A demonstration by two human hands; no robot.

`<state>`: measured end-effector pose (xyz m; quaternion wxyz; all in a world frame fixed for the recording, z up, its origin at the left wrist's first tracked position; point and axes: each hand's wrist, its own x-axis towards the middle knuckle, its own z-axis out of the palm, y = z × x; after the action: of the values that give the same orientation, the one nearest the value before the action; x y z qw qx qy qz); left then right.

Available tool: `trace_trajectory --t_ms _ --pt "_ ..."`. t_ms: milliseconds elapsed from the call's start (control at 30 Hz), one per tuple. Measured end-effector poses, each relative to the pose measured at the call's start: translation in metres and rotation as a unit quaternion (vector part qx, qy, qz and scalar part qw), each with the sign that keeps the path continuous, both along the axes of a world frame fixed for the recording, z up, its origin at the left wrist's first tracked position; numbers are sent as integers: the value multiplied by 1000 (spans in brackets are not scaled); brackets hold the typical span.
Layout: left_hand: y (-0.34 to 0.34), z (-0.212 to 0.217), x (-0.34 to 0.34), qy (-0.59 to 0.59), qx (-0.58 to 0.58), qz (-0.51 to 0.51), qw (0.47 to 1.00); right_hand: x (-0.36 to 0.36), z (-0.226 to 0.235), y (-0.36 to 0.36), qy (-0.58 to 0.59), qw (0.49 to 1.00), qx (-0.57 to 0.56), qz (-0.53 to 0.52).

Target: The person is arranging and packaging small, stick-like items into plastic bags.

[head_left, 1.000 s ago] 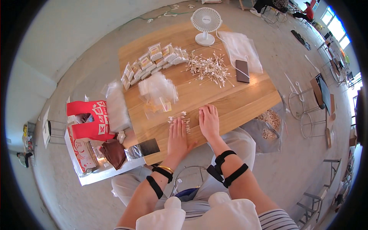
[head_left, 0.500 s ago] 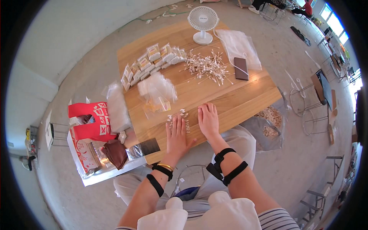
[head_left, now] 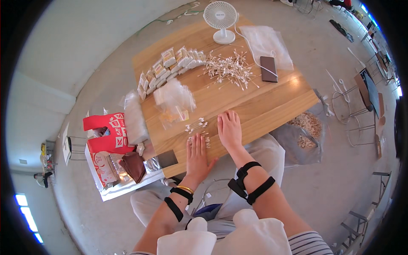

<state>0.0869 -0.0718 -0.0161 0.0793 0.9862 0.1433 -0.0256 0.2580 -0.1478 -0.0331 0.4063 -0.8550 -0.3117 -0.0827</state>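
Observation:
My left hand (head_left: 197,160) lies palm down at the table's near edge, its fingers stretched over a small row of cotton swabs (head_left: 196,125). The far ends of those swabs show beyond the fingertips, and some white tips show beside the fingers; the rest is hidden. To its right, my right hand (head_left: 230,130) rests on the wooden table (head_left: 242,114) with fingers extended, and no object shows in it. Clear plastic bags (head_left: 175,98) lie stacked beyond my left hand. Farther off is a loose heap of cotton swabs (head_left: 229,70).
Packed swab bundles (head_left: 159,70) line the far left. A white fan (head_left: 221,19), a dark phone (head_left: 268,69) and plastic sheeting (head_left: 267,44) occupy the far side. A red bag (head_left: 108,134) sits left; a grey sack (head_left: 304,136) stands at the right.
My left hand has drawn slightly toward me, uncovering more of the swabs' far ends. My right hand's fingers look straighter. The whole view has shifted a little.

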Motion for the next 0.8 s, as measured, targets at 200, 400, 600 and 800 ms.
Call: trace_trajectory --t_ms 200,400,600,800 --pt "-7 3 -9 16 1 -8 1000 -2 -1 0 20 1000 7 -1" --pt "-2 2 -3 3 -10 -1 1000 -2 -1 0 38 999 17 4" --pt "14 -4 6 -19 9 14 1000 -4 2 8 24 1000 -14 11" --pt "-1 2 32 39 -30 26 998 9 0 -13 21 997 -67 10"
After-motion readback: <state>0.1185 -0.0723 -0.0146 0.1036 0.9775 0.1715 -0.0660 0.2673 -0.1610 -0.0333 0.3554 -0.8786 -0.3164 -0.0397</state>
